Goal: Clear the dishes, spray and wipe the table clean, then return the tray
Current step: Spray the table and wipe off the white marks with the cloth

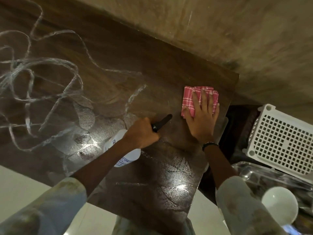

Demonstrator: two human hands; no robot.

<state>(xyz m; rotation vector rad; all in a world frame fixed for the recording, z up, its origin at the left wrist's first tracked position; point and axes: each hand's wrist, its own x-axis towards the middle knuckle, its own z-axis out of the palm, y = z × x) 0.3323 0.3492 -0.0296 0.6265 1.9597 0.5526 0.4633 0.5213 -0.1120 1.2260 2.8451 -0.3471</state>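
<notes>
The right hand (201, 116) presses flat, fingers spread, on the folded pink checked cloth (189, 99); unwiped white foam streaks (50, 78) on the dark wooden counter (135, 65) lie toward nine o'clock, beyond the left hand (140, 133) gripping the white spray bottle (125, 150).

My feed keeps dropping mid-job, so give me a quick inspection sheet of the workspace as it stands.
Surface: dark wood table, wet streaks and spray film across it.
Job's things: pink checked cloth flat near the table's right edge; white spray bottle, black nozzle pointing at the cloth.
Clutter: white bowl on a steel tray, off the table at right; white perforated basket beside it.
Grips: left hand closed round the bottle; right hand pressed flat on the cloth.
Cables: nothing seen.
Surroundings: beige wall behind; pale floor below.
</notes>
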